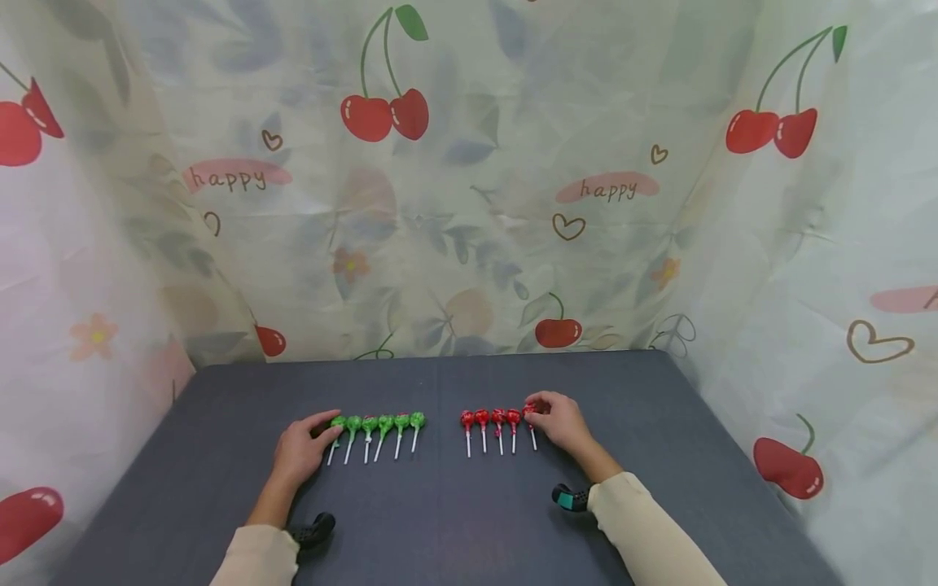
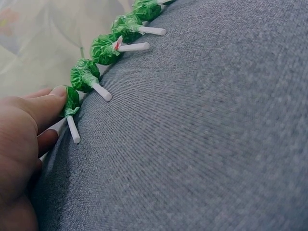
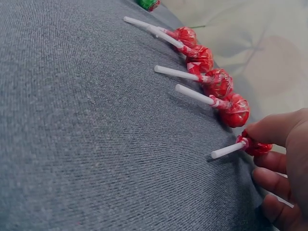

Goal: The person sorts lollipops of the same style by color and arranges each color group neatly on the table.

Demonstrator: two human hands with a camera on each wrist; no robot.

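Several green-wrapped lollipops (image 1: 385, 425) lie side by side on the dark grey table, white sticks toward me. At the left end of that row, my left hand (image 1: 296, 452) pinches the outermost green lollipop (image 2: 71, 100) by its wrapped head, thumb on the near side. To the right lies a second row, of red-wrapped lollipops (image 1: 498, 417), sticks also toward me. My right hand (image 1: 561, 419) holds the head of the rightmost red lollipop (image 3: 257, 147) between thumb and fingers. In the right wrist view, a small gap separates it from its neighbour (image 3: 235, 111).
The grey table (image 1: 440, 513) reaches back to a pale curtain (image 1: 454, 203) printed with cherries and hearts, which also hangs along both sides. A gap parts the green row from the red one. Each wrist wears a black camera band (image 1: 572, 498).
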